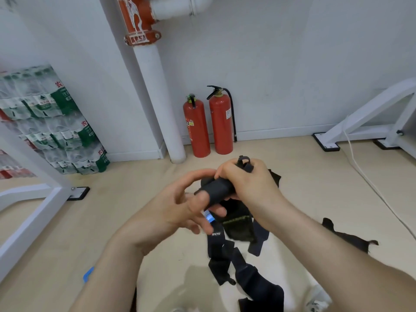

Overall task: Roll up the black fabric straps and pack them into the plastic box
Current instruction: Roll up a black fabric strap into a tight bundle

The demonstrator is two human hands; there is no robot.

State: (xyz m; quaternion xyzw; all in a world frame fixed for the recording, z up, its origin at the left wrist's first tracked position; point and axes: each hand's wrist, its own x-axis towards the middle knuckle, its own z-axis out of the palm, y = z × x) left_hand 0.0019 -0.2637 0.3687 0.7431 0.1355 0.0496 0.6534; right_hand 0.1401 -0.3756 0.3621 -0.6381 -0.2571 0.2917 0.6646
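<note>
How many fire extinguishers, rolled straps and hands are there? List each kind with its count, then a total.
2 fire extinguishers
1 rolled strap
2 hands: left hand, right hand, both holding the rolled strap
Total: 5
The loose straps on the floor overlap too much to count, so they are left out.

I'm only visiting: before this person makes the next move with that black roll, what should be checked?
1. Right hand grips the rolled strap: ok.
2. Left hand pinches the roll's near end: ok.
3. Roll fully wound: not ok, a loose end sticks up above the right hand.
4. Other straps rolled: not ok, they lie unrolled on the floor.
5. Plastic box ready: cannot tell, not clearly in view.
</note>
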